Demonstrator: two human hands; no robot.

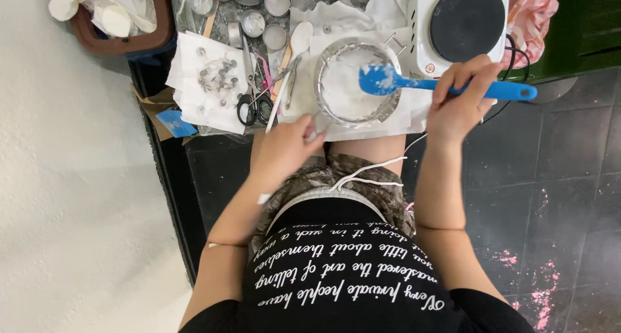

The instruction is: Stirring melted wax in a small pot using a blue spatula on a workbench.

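Note:
My right hand grips the handle of a blue spatula, whose wax-smeared blade rests over the rim of a round metal pot holding white wax. My left hand is closed at the pot's near left edge, pinching what looks like its thin metal handle. The pot stands on white paper towels on the low table in front of my knees.
A white single-burner hotplate stands right of the pot. Scissors, small metal wick tabs on paper, several empty tin cups and a brown tray lie to the left. A white cord crosses my lap.

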